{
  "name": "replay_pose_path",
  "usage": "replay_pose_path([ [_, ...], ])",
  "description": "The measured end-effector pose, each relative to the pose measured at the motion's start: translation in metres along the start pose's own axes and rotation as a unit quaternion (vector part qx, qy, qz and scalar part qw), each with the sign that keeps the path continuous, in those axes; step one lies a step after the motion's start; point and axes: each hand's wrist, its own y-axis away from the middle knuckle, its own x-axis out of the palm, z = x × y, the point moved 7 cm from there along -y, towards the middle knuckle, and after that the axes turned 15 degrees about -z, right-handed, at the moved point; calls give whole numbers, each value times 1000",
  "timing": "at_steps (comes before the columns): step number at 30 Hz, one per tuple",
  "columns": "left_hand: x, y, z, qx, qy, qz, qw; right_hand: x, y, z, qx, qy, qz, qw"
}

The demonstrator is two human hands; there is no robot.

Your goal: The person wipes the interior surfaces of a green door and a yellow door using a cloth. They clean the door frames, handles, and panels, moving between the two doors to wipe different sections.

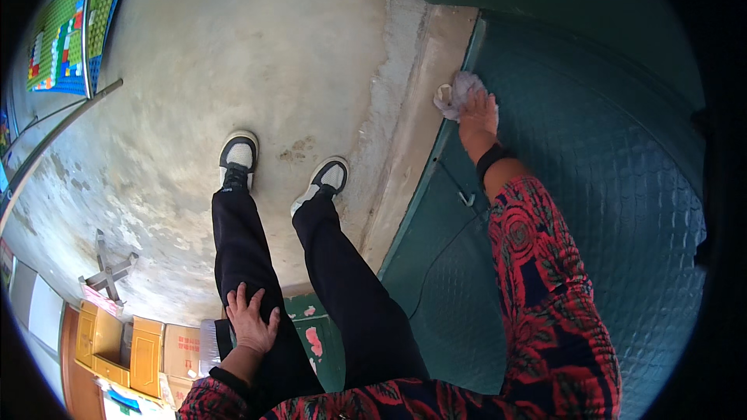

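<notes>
My right hand (480, 114) presses a crumpled, pale purple-grey cloth (465, 88) against the lower edge of a dark green door (525, 128), near the floor. The hand lies over part of the cloth, and a light-coloured patch shows at the cloth's left side. Beneath my forearm a metal hook (465, 198) and a thin dark cord (435, 262) are on the green surface. My left hand (251, 321) rests with spread fingers on my dark-trousered leg, holding nothing.
My shoes stand on a stained concrete floor (280, 70) beside a raised sill (420, 105). At the left are a metal rail (52, 134), a toy-brick panel (64, 41) and a crossed metal stand (108, 274). Yellow wooden furniture (146, 356) and a cardboard box (182, 350) stand lower left.
</notes>
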Motion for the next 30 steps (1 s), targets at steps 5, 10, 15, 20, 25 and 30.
replay_pose_path([
  [5,-2,1,0,15,-13,-10,1000,13,77,47,-69,-27,66,995],
  [10,-5,2,4,18,-32,-5,999,-11,125,45,-73,-37,45,996],
  [15,-13,-1,9,39,-55,2,998,-74,100,-65,4,-57,-39,998],
  [20,-22,-5,11,56,-53,3,997,-116,97,-129,54,-1,-132,990],
  [25,-28,-8,17,80,-40,-7,996,-79,156,-45,36,-26,8,999],
  [30,-33,-13,23,93,-29,5,995,-71,237,-1,31,-66,25,997],
])
